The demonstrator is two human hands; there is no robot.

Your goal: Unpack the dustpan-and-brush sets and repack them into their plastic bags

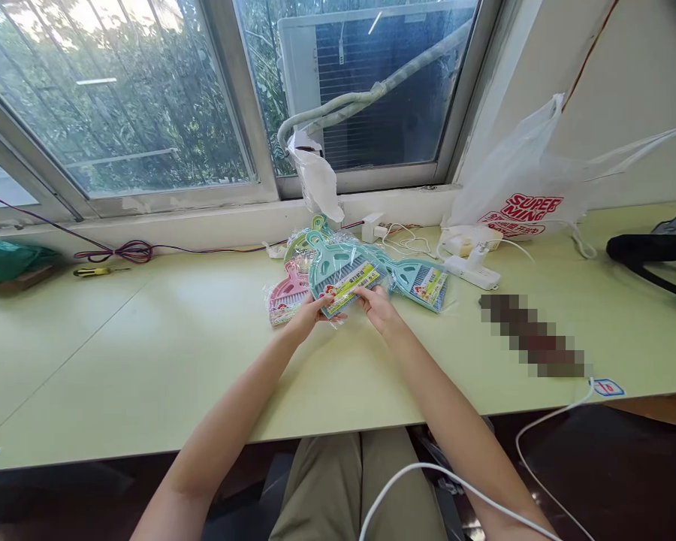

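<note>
A teal mini dustpan-and-brush set [338, 272] in clear plastic, with a yellow label, is tilted between my two hands. My left hand [314, 309] is closed on its lower left edge, thumb on the front. At its lower right edge, my right hand [375, 302] grips it too, thumb over the label. Behind it on the table lie more wrapped sets: a pink one [288, 294] to the left, another teal one [424, 282] to the right. A green one [300, 242] shows partly at the back; the held set covers part of the pile.
A white power strip [473, 272] with cables and a white plastic bag [512, 188] stand at the right. Further right lies a black strap-like object [647, 252]. A screwdriver [93, 271], coiled cable [132, 252] and green bag [14, 259] are at the far left.
</note>
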